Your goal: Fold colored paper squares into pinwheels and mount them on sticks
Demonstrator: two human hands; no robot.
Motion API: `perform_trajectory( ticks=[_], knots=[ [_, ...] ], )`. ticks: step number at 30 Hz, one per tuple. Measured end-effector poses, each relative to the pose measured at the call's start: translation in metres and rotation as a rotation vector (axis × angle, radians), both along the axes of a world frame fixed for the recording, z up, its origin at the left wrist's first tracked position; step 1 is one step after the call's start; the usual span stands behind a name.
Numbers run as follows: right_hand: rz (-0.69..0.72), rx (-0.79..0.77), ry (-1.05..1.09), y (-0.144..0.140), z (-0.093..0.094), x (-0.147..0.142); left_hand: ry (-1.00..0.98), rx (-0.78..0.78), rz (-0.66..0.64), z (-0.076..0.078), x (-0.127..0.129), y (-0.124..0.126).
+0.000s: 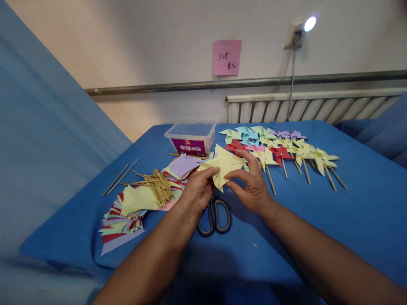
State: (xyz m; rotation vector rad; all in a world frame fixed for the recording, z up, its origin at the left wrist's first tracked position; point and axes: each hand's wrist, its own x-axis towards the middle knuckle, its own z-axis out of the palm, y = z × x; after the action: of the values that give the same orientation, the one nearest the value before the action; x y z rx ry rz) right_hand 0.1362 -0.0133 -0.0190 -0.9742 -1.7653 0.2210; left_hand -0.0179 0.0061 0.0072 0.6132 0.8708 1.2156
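Note:
My left hand (196,190) and my right hand (251,184) hold one yellow cut paper square (223,164) between them, just above the blue table (349,203). The left thumb and fingers pinch its left corner. The right fingers curl over its right flaps. Black-handled scissors (215,217) lie on the cloth directly below my hands, partly hidden by the left wrist.
A pile of coloured paper squares (127,212) and a bundle of wooden sticks (159,186) lie at the left. Two loose sticks (121,177) lie farther left. A clear plastic box (190,137) stands behind. Several finished pinwheels (286,150) lie at the right. A radiator (311,108) lines the wall.

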Motion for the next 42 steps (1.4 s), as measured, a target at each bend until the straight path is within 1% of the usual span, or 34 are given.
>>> perform_trajectory(
  ticks=[3,8,12,17,21,26,30,33,36,42],
  knots=[
    [-0.004,-0.009,0.018,0.002,0.0,0.0,0.037,0.022,-0.038,-0.001,0.002,-0.002],
    [-0.013,-0.064,0.118,0.002,-0.003,-0.001,0.109,0.083,-0.097,-0.005,0.004,-0.004],
    [-0.06,-0.129,0.172,0.004,-0.006,-0.001,0.158,0.042,-0.097,-0.005,0.006,-0.005],
    [-0.083,-0.165,0.221,0.007,-0.008,-0.001,0.169,0.008,-0.118,-0.003,0.006,-0.006],
    [-0.073,-0.186,0.251,0.008,-0.008,0.001,0.165,-0.005,-0.116,-0.002,0.007,-0.007],
    [0.002,-0.236,0.352,0.011,-0.009,0.008,0.138,-0.025,-0.117,0.0,0.007,-0.008],
    [0.062,-0.266,0.357,0.01,-0.008,0.007,0.122,-0.028,-0.097,-0.002,0.006,-0.006],
    [0.093,-0.277,0.351,0.008,-0.008,0.004,0.109,-0.002,-0.106,-0.004,0.005,-0.004],
    [0.093,-0.286,0.362,0.008,-0.009,0.002,0.116,0.023,-0.116,-0.005,0.005,-0.004],
    [0.031,-0.272,0.334,0.011,-0.01,0.002,0.153,-0.008,-0.13,-0.006,0.006,-0.006]
  ],
)
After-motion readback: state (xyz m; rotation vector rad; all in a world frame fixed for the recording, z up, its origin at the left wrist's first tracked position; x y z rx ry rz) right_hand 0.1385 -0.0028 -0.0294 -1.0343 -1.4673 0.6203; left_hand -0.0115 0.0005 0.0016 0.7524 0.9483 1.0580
